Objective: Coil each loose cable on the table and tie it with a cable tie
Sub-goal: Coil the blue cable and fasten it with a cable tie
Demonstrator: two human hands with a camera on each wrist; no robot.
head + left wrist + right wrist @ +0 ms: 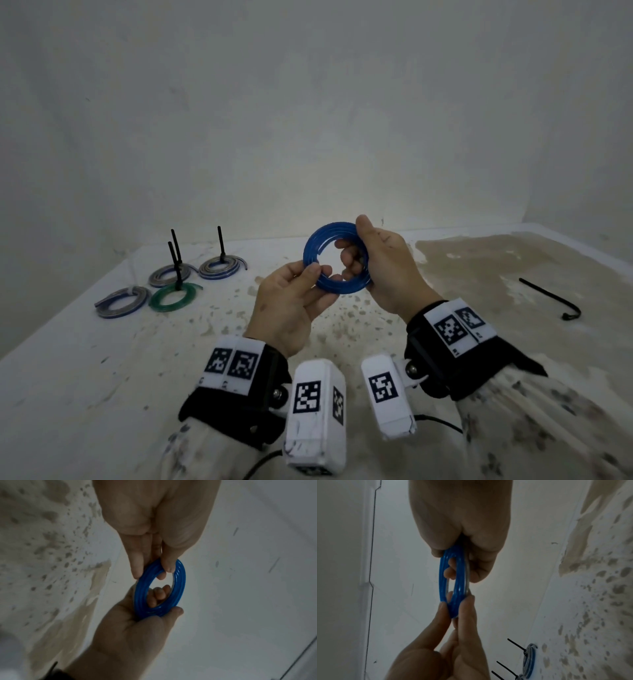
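A blue cable wound into a ring-shaped coil (317,246) is held in the air above the table, between both hands. My left hand (294,301) pinches its lower left edge between thumb and fingers. My right hand (380,263) grips the right side, thumb on top and fingers curled through the ring. In the left wrist view the coil (180,582) sits between my left hand (154,527) above and my right hand (137,635) below. In the right wrist view the coil (442,582) is edge-on, my right hand (462,527) above, my left hand (453,642) below. A loose black cable tie (551,299) lies at the right.
Several coiled cables lie at the left of the white stained table (102,377): a green coil (171,298), grey-and-blue coils (121,301) (219,267) (168,274), with black tie tails standing up from some. A plain wall (308,102) rises behind.
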